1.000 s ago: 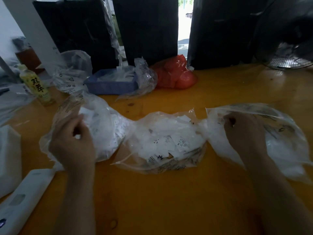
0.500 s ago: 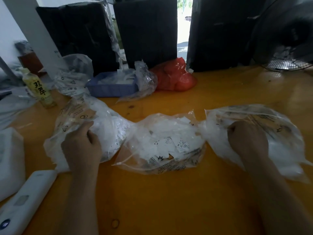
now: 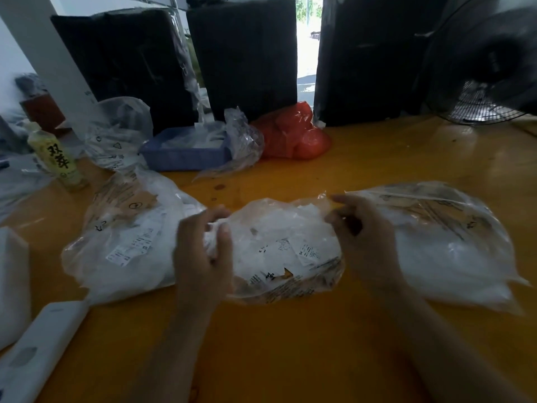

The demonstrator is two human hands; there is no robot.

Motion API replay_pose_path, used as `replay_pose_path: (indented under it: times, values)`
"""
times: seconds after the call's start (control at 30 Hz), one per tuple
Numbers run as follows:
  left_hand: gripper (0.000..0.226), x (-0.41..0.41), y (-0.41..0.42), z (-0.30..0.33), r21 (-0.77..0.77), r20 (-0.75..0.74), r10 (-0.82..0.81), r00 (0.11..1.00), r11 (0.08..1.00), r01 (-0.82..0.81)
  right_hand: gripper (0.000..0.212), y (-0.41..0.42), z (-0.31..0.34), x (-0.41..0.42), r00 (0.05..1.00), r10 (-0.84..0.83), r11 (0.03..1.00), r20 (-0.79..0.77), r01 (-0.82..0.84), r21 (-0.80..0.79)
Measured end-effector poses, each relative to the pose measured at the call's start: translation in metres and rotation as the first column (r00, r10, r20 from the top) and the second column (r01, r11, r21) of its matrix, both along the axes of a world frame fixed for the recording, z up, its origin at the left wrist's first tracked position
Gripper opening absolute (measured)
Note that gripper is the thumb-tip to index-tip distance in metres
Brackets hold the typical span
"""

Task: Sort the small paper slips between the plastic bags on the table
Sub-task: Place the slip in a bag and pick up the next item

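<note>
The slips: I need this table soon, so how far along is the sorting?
Done: the left bag and right bag each already hold a heap of white slips. In hand: the left hand and right hand are both at the middle bag, the left one with fingers curled on its plastic. Left: that bag is still full of slips, so plenty remains.

3 clear plastic bags in a row on the yellow table [image 3: 290,359], each stuffed w/ small white paper slips. Left bag [image 3: 122,242]: crumpled, printed slips visible thru the film, black symbols on plastic. Middle bag [image 3: 284,251]: smaller, slips w/ black print showing, lower edge has printed text; left hand [image 3: 203,257] grips its left end, right hand [image 3: 366,242] at its right end. Right bag [image 3: 453,242]: largest, lying flat, contents blurry white, touching middle bag.
</note>
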State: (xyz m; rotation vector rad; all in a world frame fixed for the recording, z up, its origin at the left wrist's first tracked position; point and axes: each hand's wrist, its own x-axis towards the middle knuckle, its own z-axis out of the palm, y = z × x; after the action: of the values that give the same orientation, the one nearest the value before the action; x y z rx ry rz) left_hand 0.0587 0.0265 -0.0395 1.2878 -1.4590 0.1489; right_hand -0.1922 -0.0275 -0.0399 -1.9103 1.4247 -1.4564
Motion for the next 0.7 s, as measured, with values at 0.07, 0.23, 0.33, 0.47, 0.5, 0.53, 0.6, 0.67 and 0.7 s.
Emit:
replay_pose_path:
  times: [0.07, 0.23, 0.33, 0.47, 0.5, 0.53, 0.6, 0.67, 0.7]
  values:
    - [0.048, -0.015, 0.0, -0.005, 0.321, -0.133, -0.149, 0.98, 0.929, 0.185, 0.036, 0.006, -0.008, 0.013, 0.988, 0.155, 0.984, 0.013, -0.156, 0.089]
    - [0.04, -0.024, -0.006, -0.02, 0.483, -0.491, -0.241, 0.837, 0.724, 0.492, 0.036, 0.012, -0.017, 0.029, 0.956, 0.29, 0.953, -0.036, -0.285, 0.103]
    - [0.012, -0.029, -0.005, -0.025, 0.44, -0.53, -0.201, 0.824, 0.766, 0.47, 0.038, 0.014, -0.02, 0.033, 0.935, 0.348, 0.928, -0.075, -0.332, 0.167]
    - [0.009, -0.033, -0.004, -0.025, 0.407, -0.571, -0.165, 0.804, 0.794, 0.452, 0.045, 0.016, -0.02, 0.035, 0.914, 0.402, 0.897, -0.047, -0.384, 0.218]
    - [0.009, -0.034, -0.004, -0.025, 0.404, -0.597, -0.154, 0.788, 0.79, 0.461, 0.046, 0.016, -0.02, 0.035, 0.91, 0.414, 0.883, -0.021, -0.396, 0.253]
    - [0.009, -0.034, -0.004, -0.024, 0.401, -0.619, -0.141, 0.773, 0.79, 0.465, 0.042, 0.016, -0.021, 0.035, 0.907, 0.421, 0.873, -0.016, -0.4, 0.28]
    - [0.009, -0.034, -0.004, -0.025, 0.388, -0.661, -0.116, 0.741, 0.793, 0.47, 0.019, 0.014, -0.024, 0.035, 0.908, 0.412, 0.882, -0.08, -0.376, 0.285]
    - [0.005, -0.034, -0.005, -0.027, 0.367, -0.698, -0.112, 0.707, 0.792, 0.488, 0.003, 0.013, -0.025, 0.035, 0.91, 0.396, 0.895, -0.12, -0.354, 0.272]
    - [0.005, -0.034, -0.006, -0.027, 0.351, -0.721, -0.12, 0.683, 0.786, 0.509, 0.002, 0.012, -0.025, 0.035, 0.914, 0.39, 0.897, -0.111, -0.35, 0.269]
